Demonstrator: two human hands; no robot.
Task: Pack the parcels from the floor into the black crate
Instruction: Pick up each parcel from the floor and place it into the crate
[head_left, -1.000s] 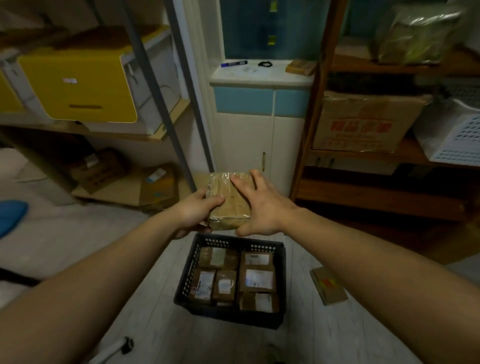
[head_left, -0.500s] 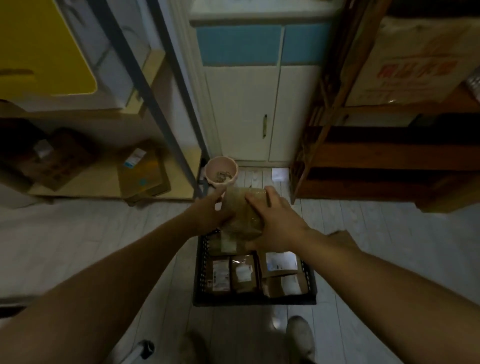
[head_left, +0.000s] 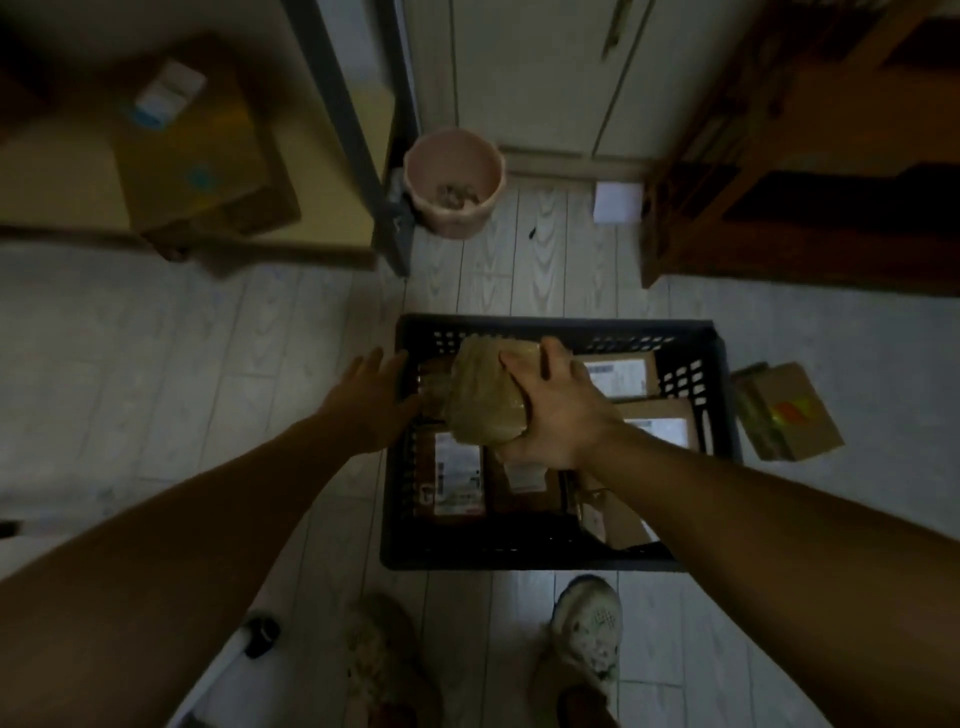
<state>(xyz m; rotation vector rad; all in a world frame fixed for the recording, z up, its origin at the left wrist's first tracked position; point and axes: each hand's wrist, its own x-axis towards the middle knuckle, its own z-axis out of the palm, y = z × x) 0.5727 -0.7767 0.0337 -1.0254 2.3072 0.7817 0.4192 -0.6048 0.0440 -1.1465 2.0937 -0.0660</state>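
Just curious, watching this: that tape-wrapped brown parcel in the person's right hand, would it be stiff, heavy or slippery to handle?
The tape-wrapped parcel probably stays fairly stiff: it keeps a blocky shape in the right hand. Likely not heavy, since that one hand carries it over the black crate. Its glossy wrapping may be a little slippery.

**Tape-wrapped parcel over black crate, one parcel left on floor**

Black crate (head_left: 545, 551): rectangular plastic, perforated walls, sits on pale plank floor. Inside: several brown cardboard parcels lying flat, white shipping labels up, e.g. labelled parcel (head_left: 456, 474) at near left, another (head_left: 621, 375) at far right. Tape-wrapped parcel (head_left: 483, 397): tan, glossy, blocky, tilted, held above the crate's far-left part, over the packed ones. Floor parcel (head_left: 787, 413): brown box with red and green print, flat on floor just beside the crate's right wall, outside it.
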